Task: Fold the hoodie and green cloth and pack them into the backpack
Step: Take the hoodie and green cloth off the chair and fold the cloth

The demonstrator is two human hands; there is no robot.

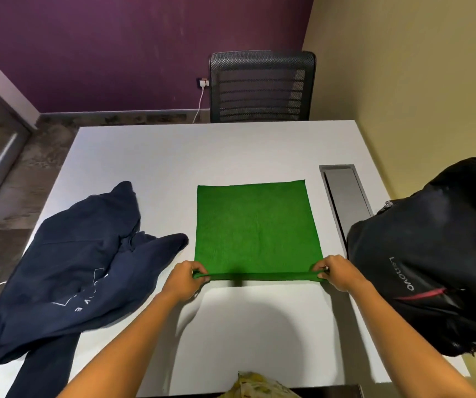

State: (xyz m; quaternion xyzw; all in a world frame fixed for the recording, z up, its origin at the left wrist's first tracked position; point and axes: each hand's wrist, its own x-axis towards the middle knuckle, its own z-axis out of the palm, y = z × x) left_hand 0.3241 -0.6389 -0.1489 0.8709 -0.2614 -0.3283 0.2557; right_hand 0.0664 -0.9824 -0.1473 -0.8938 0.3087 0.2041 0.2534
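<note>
A square green cloth [255, 229] lies flat in the middle of the white table [173, 156]. My left hand [186, 278] pinches its near left corner and my right hand [336, 272] pinches its near right corner, with the near edge lifted slightly off the table. A dark navy hoodie [81, 271] lies crumpled on the left side, one part hanging over the table's near edge. A black backpack [438, 254] with grey lettering stands at the right edge of the table.
A grey cable slot [346, 193] is set into the table between the cloth and the backpack. A black mesh chair [261, 87] stands behind the far edge. A white cable [199, 104] hangs from a wall socket. A yellow wall runs along the right.
</note>
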